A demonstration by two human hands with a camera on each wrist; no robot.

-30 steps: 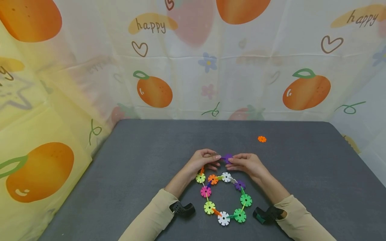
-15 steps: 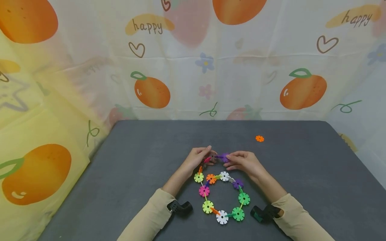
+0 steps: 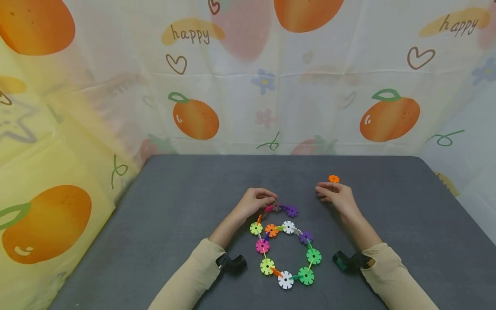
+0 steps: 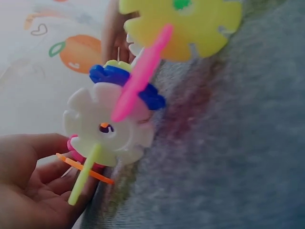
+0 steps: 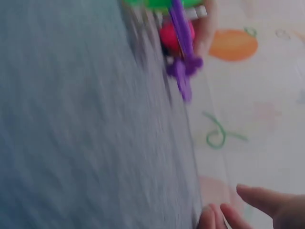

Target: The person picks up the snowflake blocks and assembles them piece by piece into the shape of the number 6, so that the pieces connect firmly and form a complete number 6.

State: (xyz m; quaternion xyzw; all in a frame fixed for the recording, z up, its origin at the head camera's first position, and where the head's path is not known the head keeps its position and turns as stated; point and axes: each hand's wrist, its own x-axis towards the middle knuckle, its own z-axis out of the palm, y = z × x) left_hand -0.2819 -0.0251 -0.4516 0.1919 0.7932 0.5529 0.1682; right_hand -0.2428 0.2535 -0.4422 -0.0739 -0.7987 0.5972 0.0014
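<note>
A chain of notched plastic building discs in several colours lies on the grey table as a ring with a side branch. The branch curves up from a yellow-green disc to a purple disc at its free end. My left hand holds the branch near the brown disc; in the left wrist view its thumb and fingers meet around a pink disc. With nothing in it, my right hand reaches out, fingertips just in front of a loose orange disc.
The dark grey table ends at a fruit-printed cloth behind it. Black wrist cameras hang beneath both cuffs, the left one close beside the ring and the right one farther off.
My right hand has let go of the purple disc and moved right and away, up to the loose orange disc. My left thumb has come down to the branch, whose purple end sits lower.
</note>
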